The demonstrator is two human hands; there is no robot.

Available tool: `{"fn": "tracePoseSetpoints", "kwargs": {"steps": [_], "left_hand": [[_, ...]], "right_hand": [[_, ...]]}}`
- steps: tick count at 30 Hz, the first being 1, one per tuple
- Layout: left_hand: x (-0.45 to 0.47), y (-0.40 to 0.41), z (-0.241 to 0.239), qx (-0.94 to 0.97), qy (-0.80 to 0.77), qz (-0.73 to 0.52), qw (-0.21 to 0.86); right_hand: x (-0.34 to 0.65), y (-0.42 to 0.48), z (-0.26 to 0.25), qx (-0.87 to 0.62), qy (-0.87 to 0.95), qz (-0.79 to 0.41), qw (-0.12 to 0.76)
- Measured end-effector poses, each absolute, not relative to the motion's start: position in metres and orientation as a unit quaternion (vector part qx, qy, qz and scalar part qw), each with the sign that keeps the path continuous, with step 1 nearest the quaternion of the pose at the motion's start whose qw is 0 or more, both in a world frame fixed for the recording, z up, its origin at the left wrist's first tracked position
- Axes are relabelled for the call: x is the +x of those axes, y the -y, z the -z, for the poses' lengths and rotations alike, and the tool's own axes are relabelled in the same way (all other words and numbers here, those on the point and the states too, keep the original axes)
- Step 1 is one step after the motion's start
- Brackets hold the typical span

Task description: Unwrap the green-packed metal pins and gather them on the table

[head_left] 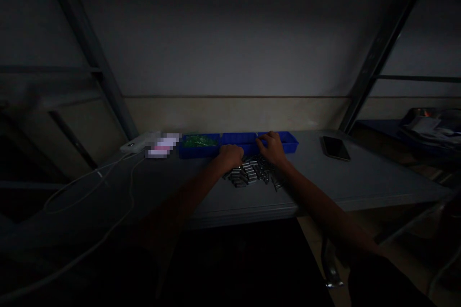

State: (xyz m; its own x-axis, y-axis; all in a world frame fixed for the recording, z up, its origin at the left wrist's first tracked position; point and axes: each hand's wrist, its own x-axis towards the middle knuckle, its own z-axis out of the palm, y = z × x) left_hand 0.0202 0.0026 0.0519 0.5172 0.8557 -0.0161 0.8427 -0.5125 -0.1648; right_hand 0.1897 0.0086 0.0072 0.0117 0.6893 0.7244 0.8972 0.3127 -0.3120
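Observation:
A pile of small shiny metal cylindrical pins (250,171) lies on the grey table in front of a long blue divided tray (237,140). My left hand (231,155) is closed at the pile's left edge, its knuckles up and its fingertips hidden. Over the tray's front wall, right of the middle, my right hand (273,147) has its fingers bent together in a pinch. Whatever sits between those fingers is too small and dark to make out. Green clear plastic pieces (200,141) fill the tray's left compartment.
A dark phone (335,147) lies on the table at the right. To the left are a white box-like device (139,143) with pale cables (131,187) and a blurred-out flat item (163,146). Metal frame posts (374,53) rise on both sides before a wall.

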Motion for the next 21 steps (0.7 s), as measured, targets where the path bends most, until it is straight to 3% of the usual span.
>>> {"fn": "tracePoseSetpoints", "kwargs": {"steps": [10,21], "left_hand": [[-0.005,0.006,-0.046,-0.886,0.443,0.139,-0.003],[-0.017,0.002,-0.047,-0.883,0.426,0.187,-0.064]], "right_hand": [[0.175,0.008,-0.017,-0.450,0.809,0.060,0.373],[0.168,0.011,-0.015,-0.426,0.830,0.007,0.360]]}}
